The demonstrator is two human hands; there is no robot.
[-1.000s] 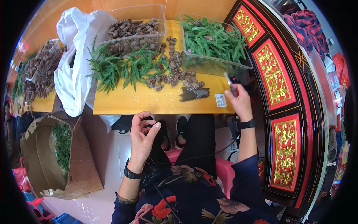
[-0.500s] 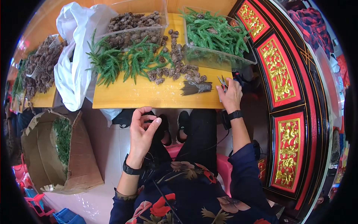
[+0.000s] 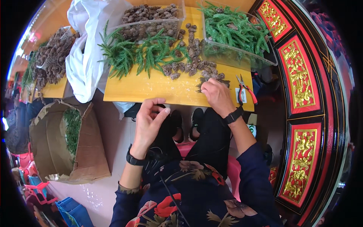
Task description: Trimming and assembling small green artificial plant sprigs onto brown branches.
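On our yellow table (image 3: 143,90) beside red-gold panels (image 3: 298,73), pine cones (image 3: 188,67) lie behind the dark bundle (image 3: 199,86), pliers (image 3: 242,84) to its right. Our right hand (image 3: 219,97) partly hides it, grip unclear; our left hand (image 3: 149,122) curls, thumb apart.

Table (image 3: 128,89): left bin (image 3: 180,19) at back, pine cones (image 3: 151,15) in it; right bin (image 3: 242,58) at back, sprigs (image 3: 238,32) in it. Loose sprigs (image 3: 119,56) lie before the left bin. Loose cones (image 3: 193,53) run forward between bins, spreading both ways at the near end. Bundle (image 3: 226,82) before their right end; pliers (image 3: 242,84) right of bundle, partly over a label (image 3: 243,96). Bag (image 3: 85,56) left of left bin. Carton (image 3: 90,151) on floor, left of table, more sprigs (image 3: 72,128) inside.
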